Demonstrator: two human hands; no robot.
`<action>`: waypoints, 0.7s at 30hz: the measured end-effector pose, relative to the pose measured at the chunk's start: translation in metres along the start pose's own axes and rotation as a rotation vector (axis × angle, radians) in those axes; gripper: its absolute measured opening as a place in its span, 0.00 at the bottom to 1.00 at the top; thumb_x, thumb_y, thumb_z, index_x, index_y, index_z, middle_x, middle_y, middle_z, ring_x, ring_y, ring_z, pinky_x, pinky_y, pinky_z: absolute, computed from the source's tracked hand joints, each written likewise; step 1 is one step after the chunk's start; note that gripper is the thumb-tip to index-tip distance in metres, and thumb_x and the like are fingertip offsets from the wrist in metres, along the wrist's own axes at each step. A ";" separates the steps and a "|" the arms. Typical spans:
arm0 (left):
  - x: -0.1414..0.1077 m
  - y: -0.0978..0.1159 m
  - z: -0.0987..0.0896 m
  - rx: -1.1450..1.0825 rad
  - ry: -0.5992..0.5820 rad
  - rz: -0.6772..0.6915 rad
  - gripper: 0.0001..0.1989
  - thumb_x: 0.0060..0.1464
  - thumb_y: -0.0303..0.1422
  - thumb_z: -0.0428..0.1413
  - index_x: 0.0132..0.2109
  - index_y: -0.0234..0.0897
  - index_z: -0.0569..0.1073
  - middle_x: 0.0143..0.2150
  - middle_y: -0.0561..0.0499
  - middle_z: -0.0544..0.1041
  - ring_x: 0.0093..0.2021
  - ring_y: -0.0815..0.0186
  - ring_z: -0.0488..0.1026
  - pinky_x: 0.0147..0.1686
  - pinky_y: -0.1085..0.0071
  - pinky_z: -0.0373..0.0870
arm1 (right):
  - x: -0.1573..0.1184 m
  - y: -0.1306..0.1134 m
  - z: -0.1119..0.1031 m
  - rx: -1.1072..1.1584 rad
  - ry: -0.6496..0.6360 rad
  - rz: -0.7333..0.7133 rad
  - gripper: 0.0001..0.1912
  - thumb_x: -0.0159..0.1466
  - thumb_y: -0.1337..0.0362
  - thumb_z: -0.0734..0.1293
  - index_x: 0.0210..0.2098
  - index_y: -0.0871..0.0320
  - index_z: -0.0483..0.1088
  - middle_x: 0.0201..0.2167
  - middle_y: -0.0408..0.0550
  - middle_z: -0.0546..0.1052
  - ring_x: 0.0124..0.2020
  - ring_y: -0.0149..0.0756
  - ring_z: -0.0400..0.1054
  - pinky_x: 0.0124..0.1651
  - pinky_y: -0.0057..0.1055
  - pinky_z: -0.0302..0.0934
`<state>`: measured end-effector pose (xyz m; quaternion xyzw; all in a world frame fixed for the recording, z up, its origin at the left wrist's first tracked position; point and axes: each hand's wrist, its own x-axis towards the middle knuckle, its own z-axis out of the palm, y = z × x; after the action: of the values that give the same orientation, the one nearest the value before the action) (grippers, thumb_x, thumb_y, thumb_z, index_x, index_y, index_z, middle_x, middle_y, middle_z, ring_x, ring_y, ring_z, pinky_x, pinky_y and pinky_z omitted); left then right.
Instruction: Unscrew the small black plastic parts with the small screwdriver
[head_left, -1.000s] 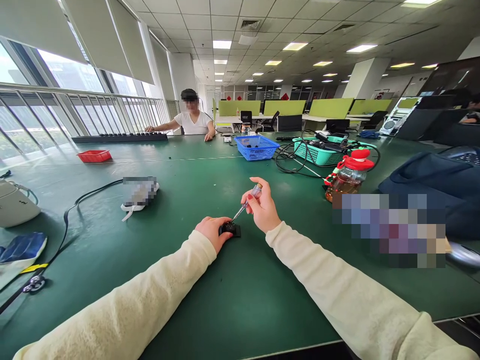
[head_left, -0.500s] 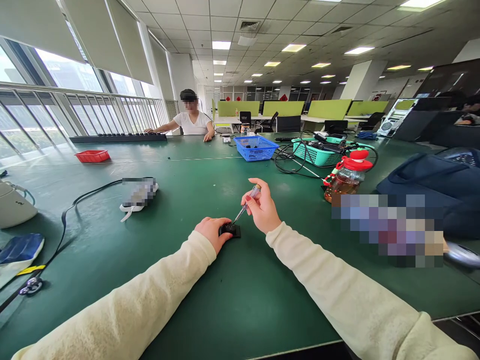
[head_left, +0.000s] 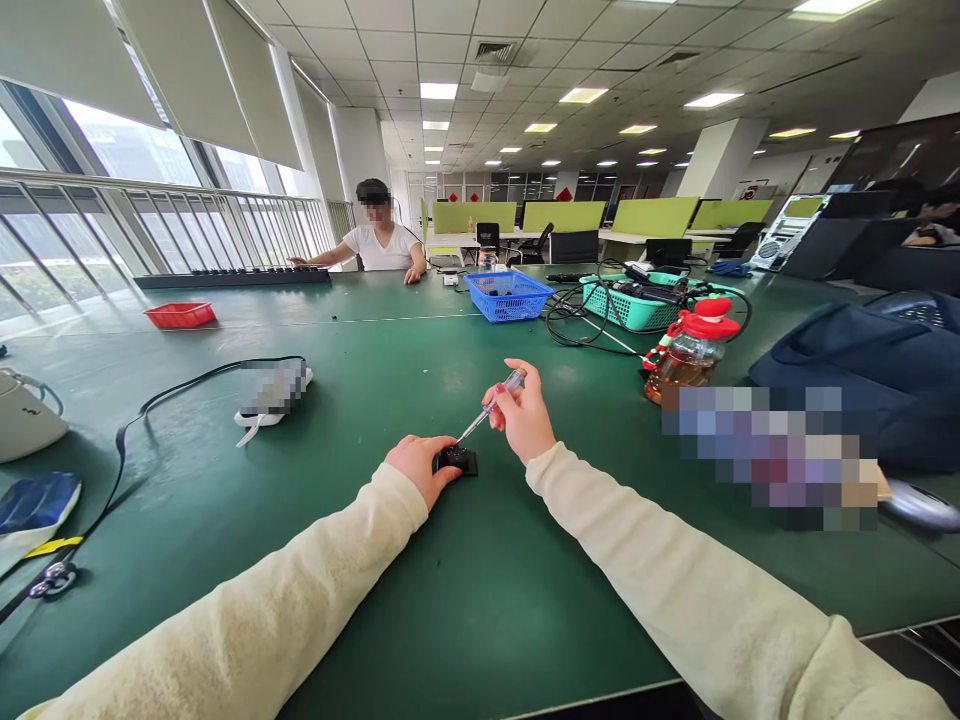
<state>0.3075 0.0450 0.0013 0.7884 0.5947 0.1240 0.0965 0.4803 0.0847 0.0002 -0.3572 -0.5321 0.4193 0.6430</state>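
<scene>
On the green table point(head_left: 480, 590) lies a small black part point(head_left: 457, 459) with a flat square edge. My left hand point(head_left: 422, 468) grips it from the left, thumb at the near side and fingers over the far side. My right hand point(head_left: 523, 415) is closed around the clear handle of a screwdriver point(head_left: 486, 410). The screwdriver slants down to the left, and its tip meets the far side of the black part, close to my left fingertips. The exact spot the tip touches is too small to make out.
A blue basket point(head_left: 508, 298) and a teal basket point(head_left: 634, 305) with cables stand further back. To the right are a red-lidded bottle point(head_left: 691, 350) and a dark blue bag point(head_left: 862, 385). A red tray point(head_left: 180, 316) sits at left. A person point(head_left: 381, 240) sits opposite.
The screwdriver leans over more, and its tip has shifted from the top of the black part to its far side, nearer my left fingertips. My left hand keeps its hold.
</scene>
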 end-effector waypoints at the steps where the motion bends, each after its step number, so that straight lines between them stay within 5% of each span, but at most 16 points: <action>1: 0.001 -0.001 0.001 -0.004 0.005 0.001 0.20 0.53 0.37 0.56 0.54 0.44 0.74 0.48 0.50 0.79 0.50 0.55 0.71 0.52 0.61 0.68 | -0.002 -0.002 0.002 -0.020 -0.045 -0.051 0.21 0.62 0.55 0.63 0.50 0.52 0.53 0.25 0.36 0.71 0.16 0.24 0.59 0.21 0.26 0.56; 7: 0.001 -0.003 0.003 0.001 0.023 0.007 0.21 0.53 0.37 0.56 0.54 0.43 0.73 0.47 0.49 0.79 0.50 0.55 0.71 0.52 0.60 0.69 | -0.008 -0.005 0.006 -0.124 -0.188 -0.190 0.18 0.64 0.56 0.61 0.51 0.52 0.53 0.28 0.38 0.70 0.18 0.25 0.59 0.24 0.28 0.59; 21: -0.001 -0.001 0.002 -0.012 0.020 -0.006 0.20 0.53 0.37 0.57 0.54 0.45 0.73 0.47 0.50 0.79 0.50 0.56 0.71 0.53 0.62 0.68 | -0.007 -0.007 0.004 -0.127 -0.177 -0.202 0.20 0.65 0.54 0.62 0.52 0.51 0.52 0.28 0.38 0.70 0.18 0.25 0.59 0.25 0.29 0.59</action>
<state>0.3067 0.0447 -0.0007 0.7847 0.5973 0.1351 0.0956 0.4770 0.0757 0.0040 -0.3036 -0.6454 0.3479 0.6085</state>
